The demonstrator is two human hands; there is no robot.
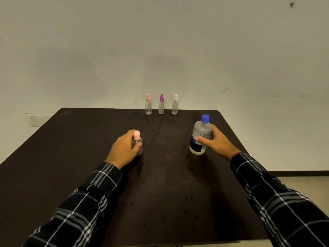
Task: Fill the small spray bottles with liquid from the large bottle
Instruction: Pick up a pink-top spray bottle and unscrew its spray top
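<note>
Left hand [124, 148] grips the capped small bottle [138, 145], right hand [216, 141] wraps the large bottle [200, 138]; pouring into that narrow neck risks spills on the table [53, 157].

Left hand [124, 148] hides much of the pink-capped bottle [137, 144]; large bottle [200, 138] label unreadable; bench [71, 139] cropped below.
</note>
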